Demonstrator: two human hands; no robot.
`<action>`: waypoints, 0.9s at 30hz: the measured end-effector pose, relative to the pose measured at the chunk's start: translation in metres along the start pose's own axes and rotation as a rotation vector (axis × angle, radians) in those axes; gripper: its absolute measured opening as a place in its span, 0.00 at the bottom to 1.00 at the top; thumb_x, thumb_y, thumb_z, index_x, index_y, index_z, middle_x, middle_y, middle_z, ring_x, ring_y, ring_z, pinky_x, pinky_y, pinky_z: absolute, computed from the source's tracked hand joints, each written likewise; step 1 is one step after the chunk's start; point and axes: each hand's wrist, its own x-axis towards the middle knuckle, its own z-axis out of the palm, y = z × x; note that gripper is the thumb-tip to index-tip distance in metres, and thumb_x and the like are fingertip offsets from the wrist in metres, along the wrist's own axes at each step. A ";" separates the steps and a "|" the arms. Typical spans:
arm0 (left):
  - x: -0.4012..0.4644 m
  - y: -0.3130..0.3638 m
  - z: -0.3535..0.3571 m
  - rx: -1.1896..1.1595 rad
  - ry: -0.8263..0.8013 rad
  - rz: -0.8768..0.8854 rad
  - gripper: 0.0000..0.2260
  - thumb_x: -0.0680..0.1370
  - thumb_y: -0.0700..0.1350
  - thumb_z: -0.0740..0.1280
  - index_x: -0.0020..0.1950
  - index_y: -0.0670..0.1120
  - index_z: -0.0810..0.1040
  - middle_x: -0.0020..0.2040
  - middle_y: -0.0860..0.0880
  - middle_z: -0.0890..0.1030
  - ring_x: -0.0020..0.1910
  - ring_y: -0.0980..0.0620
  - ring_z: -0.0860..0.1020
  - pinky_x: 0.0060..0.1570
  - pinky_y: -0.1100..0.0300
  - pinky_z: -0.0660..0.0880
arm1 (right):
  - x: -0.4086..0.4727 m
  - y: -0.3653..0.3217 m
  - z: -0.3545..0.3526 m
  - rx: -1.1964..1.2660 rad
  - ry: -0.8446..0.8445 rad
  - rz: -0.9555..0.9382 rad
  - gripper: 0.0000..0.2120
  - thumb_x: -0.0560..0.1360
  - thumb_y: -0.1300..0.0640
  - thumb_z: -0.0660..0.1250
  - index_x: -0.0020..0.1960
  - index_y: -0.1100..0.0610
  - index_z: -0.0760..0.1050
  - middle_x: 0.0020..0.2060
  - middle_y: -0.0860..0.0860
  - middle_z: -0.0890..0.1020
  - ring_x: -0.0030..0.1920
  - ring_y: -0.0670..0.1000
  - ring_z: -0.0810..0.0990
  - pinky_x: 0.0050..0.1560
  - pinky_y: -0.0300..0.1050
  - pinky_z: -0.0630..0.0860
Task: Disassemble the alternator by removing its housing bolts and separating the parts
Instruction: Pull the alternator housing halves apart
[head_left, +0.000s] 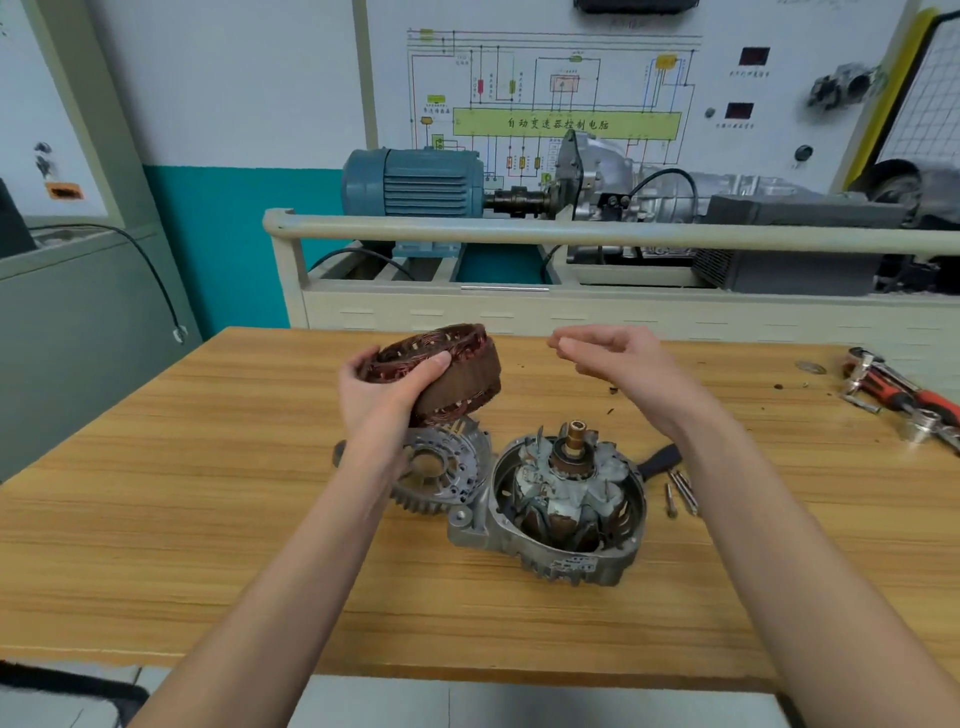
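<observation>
Above the wooden table (208, 545), the left hand (382, 387) grips the brown copper-wound stator ring (447, 371), lifted clear of the grey aluminium housing holding the rotor (569, 501) (removed bolts (680, 491) lie beside). The right hand (618, 358) hovers empty, fingers relaxed.

The left hand (384, 389) covers the near left rim of the stator (447, 374), and its wrist hides part of the rear housing cover (441, 467) below. The right forearm hides the near ends of the bolts (680, 491) and most of a dark handle (660, 460). The ratchet and sockets (904, 395) are cut off by the right edge. Whether the right hand (618, 358) pinches anything is unclear. The label on the front housing (571, 564) is too small to read.
</observation>
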 end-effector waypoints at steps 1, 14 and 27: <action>0.005 -0.003 0.015 -0.009 -0.032 -0.031 0.47 0.47 0.53 0.82 0.63 0.48 0.68 0.56 0.45 0.77 0.49 0.48 0.82 0.36 0.58 0.81 | 0.009 0.004 -0.001 0.006 -0.077 0.036 0.18 0.76 0.52 0.68 0.64 0.53 0.76 0.61 0.47 0.79 0.62 0.46 0.76 0.66 0.44 0.71; 0.058 -0.088 0.103 0.440 -0.381 -0.187 0.45 0.53 0.53 0.83 0.65 0.45 0.69 0.56 0.48 0.76 0.51 0.53 0.78 0.47 0.58 0.79 | 0.042 0.113 -0.032 0.118 0.120 0.229 0.24 0.69 0.62 0.75 0.64 0.60 0.75 0.58 0.52 0.81 0.62 0.51 0.77 0.66 0.50 0.71; 0.064 -0.097 0.097 0.914 -0.622 -0.079 0.45 0.58 0.49 0.84 0.68 0.42 0.66 0.62 0.50 0.71 0.60 0.52 0.70 0.58 0.61 0.66 | 0.032 0.139 -0.033 0.102 0.026 0.290 0.35 0.64 0.70 0.76 0.69 0.62 0.70 0.67 0.57 0.74 0.67 0.55 0.73 0.69 0.49 0.69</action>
